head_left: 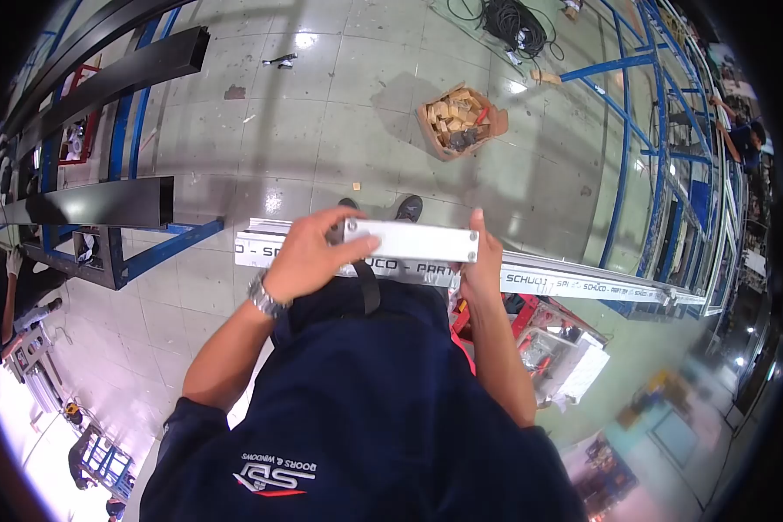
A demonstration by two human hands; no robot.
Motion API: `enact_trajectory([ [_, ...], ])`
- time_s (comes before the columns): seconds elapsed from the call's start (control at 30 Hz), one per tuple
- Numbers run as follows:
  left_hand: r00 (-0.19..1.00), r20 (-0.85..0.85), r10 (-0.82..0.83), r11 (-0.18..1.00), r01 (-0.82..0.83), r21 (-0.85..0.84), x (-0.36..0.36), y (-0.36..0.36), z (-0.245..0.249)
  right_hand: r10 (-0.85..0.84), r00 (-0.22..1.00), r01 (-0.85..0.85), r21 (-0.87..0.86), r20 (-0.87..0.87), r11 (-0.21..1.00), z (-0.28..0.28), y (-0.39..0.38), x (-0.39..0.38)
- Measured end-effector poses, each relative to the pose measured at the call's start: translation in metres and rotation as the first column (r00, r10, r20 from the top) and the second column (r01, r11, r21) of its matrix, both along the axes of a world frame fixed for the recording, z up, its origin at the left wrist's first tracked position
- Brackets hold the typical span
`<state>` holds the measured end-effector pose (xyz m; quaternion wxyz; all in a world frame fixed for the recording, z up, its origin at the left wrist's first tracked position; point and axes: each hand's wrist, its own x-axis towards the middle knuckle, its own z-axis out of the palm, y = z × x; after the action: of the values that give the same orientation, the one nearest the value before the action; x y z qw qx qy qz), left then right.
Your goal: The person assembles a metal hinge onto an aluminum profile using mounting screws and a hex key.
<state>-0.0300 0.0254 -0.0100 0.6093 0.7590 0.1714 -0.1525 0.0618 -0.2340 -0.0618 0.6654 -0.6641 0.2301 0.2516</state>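
A short silver-white metal block (416, 240), with round screws or holes near its ends, lies between my two hands in front of my waist. My left hand (309, 252), with a watch at the wrist, grips its left end, thumb across the face. At the right end my right hand (483, 261) is closed on the block, thumb pointing up along the edge. Just beneath runs a long white profile (574, 285) wrapped in printed protective film; the block and both hands overlap it in this view.
Ahead on the floor stands a cardboard box (452, 157) of wood-coloured scraps. Black profiles rest on a blue rack (170, 248) at left. Another blue frame (622, 165) stands right. A coiled black cable (513, 26) lies far ahead, and a red tool case (526, 317) sits below the profile.
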Motion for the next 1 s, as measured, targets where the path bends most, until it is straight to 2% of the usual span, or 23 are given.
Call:
enact_trajectory([
  [0.07, 0.998, -0.044, 0.035, 0.997, -0.038, -0.067, 0.012, 0.009, -0.013, 0.077, 0.996, -0.073, -0.084, 0.045, 0.994, 0.002, 0.008, 0.011],
  [0.1, 0.98, -0.2, 0.009, 0.991, -0.036, -0.129, 0.021, 0.016, -0.012, 0.119, 0.991, -0.111, -0.126, 0.064, 0.986, 0.002, 0.012, 0.015],
  [0.17, 0.971, -0.238, 0.033, 0.968, -0.09, -0.233, 0.032, 0.026, -0.031, 0.182, 0.983, -0.182, -0.088, -0.001, 0.979, -0.001, 0.008, 0.03],
  [0.27, 0.928, -0.366, 0.072, 0.953, -0.172, -0.249, 0.047, 0.033, -0.038, 0.28, 0.96, -0.277, 0.068, -0.034, 0.959, -0.008, 0.004, 0.049],
  [0.37, 0.903, -0.425, 0.069, 0.943, -0.198, -0.268, 0.056, 0.036, -0.052, 0.41, 0.902, -0.406, 0.056, -0.135, 0.912, -0.022, 0.002, 0.062],
  [0.57, 0.852, -0.518, 0.073, 0.96, -0.2, -0.194, 0.055, 0.03, -0.078, 0.392, 0.832, -0.417, 0.021, -0.392, 0.908, -0.046, 0.003, 0.063],
  [0.73, 0.836, -0.543, 0.079, 0.983, -0.156, -0.097, 0.05, 0.027, -0.089, 0.385, 0.775, -0.45, -0.01, -0.502, 0.893, -0.051, 0.006, 0.058],
  [0.83, 0.859, -0.503, 0.102, 0.993, -0.12, -0.004, 0.051, 0.026, -0.087, 0.376, 0.746, -0.462, -0.02, -0.55, 0.887, -0.05, 0.008, 0.057],
  [0.87, 0.887, -0.436, 0.15, 0.989, -0.139, 0.058, 0.047, 0.022, -0.097, 0.372, 0.732, -0.466, -0.022, -0.571, 0.884, -0.053, 0.008, 0.057],
  [0.97, 0.947, -0.309, 0.09, 0.985, -0.039, 0.167, 0.04, 0.022, -0.115, 0.377, 0.699, -0.472, 0.003, -0.608, 0.881, -0.056, 0.01, 0.059],
  [1.0, 0.948, -0.31, 0.076, 0.983, -0.019, 0.183, 0.04, 0.02, -0.107, 0.381, 0.686, -0.473, 0.018, -0.62, 0.881, -0.056, 0.01, 0.06],
])
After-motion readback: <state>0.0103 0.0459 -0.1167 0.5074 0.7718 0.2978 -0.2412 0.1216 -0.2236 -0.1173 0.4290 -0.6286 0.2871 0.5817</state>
